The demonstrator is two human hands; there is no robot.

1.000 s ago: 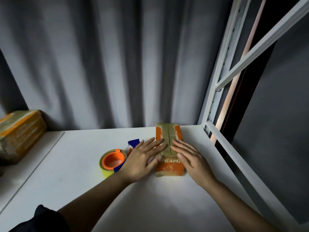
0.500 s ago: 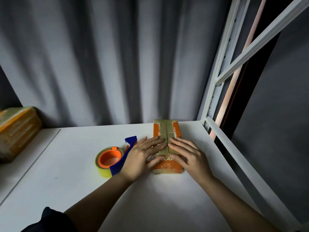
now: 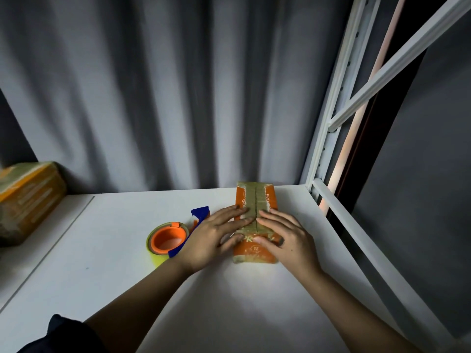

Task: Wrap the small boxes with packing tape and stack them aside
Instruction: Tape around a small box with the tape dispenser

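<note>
White table (image 3: 102,289): orange box (image 3: 256,200) lies at its far right, tape strips along the top. Taped box (image 3: 28,200) sits far left. Tape roll (image 3: 167,240) rests beside the left hand (image 3: 211,240). Left and right hand (image 3: 288,240) press flat, fingers straight, gripping nothing. Risk: uneven pressure may leave the tape creased or lifting.

Both forearms are bare from the elbow down to the wrist. The left hand (image 3: 214,238) and the right hand (image 3: 288,240) wear no gloves. A dark ring (image 3: 280,241) sits on one finger of the right hand. A dark navy sleeve (image 3: 63,335) covers the left upper arm, its loose hem ending near the elbow. The fingernails are short and unpainted.
</note>
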